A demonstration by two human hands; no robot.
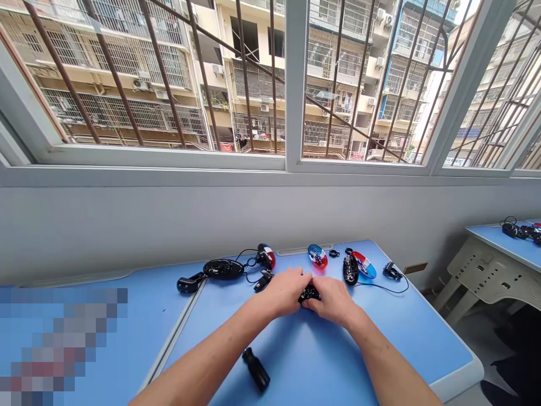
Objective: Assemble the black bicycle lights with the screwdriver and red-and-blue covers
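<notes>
Over the middle of the desk, my left hand point(288, 290) and my right hand point(332, 299) grip a black opened computer mouse base point(310, 292) from both sides. Small light-coloured parts show on its upper face; the fingers hide most of the rest. Just beyond the hands rests a red-and-blue mouse shell point(318, 256). To the right, another opened black mouse base point(350, 269) lies against a second red-and-blue shell point(364, 265). A short black-handled screwdriver point(256, 370) lies on the desk below my left forearm, its tip not distinguishable.
Left of my hands lie a black bundle of coiled cable point(224, 269), a black handle-shaped piece point(190, 283) and a red, white and black shell point(266, 256). A cable plug point(393, 271) sits near the right edge of the blue desk point(406, 338). A wall and barred windows stand behind.
</notes>
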